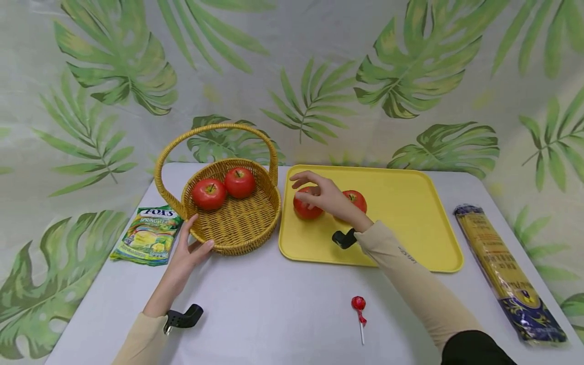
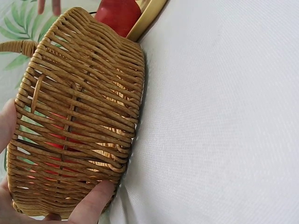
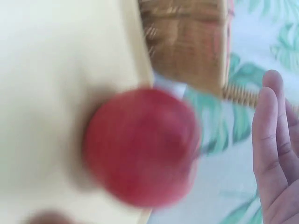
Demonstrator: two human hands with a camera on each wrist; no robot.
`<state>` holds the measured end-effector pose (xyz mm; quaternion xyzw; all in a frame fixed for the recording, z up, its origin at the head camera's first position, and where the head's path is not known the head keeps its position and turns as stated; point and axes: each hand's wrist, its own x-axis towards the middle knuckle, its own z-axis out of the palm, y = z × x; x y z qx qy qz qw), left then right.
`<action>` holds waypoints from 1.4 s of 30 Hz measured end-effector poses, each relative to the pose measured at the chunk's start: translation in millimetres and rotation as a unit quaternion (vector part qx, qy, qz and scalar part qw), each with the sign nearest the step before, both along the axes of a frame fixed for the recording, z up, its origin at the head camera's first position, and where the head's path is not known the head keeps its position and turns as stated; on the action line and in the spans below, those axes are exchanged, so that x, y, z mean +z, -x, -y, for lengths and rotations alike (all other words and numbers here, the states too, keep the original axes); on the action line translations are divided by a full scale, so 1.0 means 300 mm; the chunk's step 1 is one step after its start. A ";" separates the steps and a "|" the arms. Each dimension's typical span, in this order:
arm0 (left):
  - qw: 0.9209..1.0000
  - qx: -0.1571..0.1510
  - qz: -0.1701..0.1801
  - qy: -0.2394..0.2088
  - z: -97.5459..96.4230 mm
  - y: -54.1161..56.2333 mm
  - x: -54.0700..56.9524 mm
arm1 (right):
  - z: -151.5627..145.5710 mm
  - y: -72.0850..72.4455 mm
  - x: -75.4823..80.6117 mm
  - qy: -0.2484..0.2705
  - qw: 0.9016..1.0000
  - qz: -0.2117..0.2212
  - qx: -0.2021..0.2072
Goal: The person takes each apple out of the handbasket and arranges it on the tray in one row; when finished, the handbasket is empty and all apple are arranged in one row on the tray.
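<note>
A wicker basket (image 1: 239, 220) with a tall handle holds two red apples, one at its left (image 1: 209, 195) and one toward the back (image 1: 240, 183). My left hand (image 1: 184, 258) grips the basket's front left side, with fingers at the rim and a digit along the outer weave (image 2: 84, 107). Above the yellow tray (image 1: 401, 223), my right hand (image 1: 330, 198) hovers with loosely bent fingers over the nearer-left red apple (image 1: 307, 210). That apple appears blurred in the right wrist view (image 3: 140, 147), apart from the visible fingers. Another red apple (image 1: 356, 199) on the tray is partly hidden by this hand.
Left of the basket lies a green and yellow FOX'S candy bag (image 1: 150, 235). A red lollipop (image 1: 358, 303) is on the white table in front of the tray. On the far right is a long plastic packet (image 1: 502, 268). A leaf-patterned cloth (image 1: 310, 101) hangs behind.
</note>
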<state>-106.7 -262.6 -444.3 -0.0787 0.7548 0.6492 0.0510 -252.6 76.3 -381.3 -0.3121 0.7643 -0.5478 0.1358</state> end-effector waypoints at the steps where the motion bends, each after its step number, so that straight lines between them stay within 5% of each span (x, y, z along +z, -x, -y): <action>1: 1.000 0.000 0.000 0.000 0.001 0.001 -0.001 | 0.029 0.000 0.002 0.000 1.000 -0.004 0.012; 8: 1.000 0.003 0.001 -0.001 0.002 0.001 -0.006 | 0.208 0.018 0.016 -0.012 0.998 -0.026 0.054; 17: 1.000 0.003 -0.004 0.002 -0.002 -0.001 -0.005 | 0.366 0.056 0.034 0.002 0.998 0.047 0.039; 34: 1.000 0.004 -0.002 0.006 0.007 0.010 -0.020 | 0.482 0.131 -0.011 -0.013 0.991 0.134 0.000; 42: 1.000 0.007 0.004 0.005 0.011 0.007 -0.021 | 0.524 0.146 -0.072 -0.012 0.979 0.202 -0.026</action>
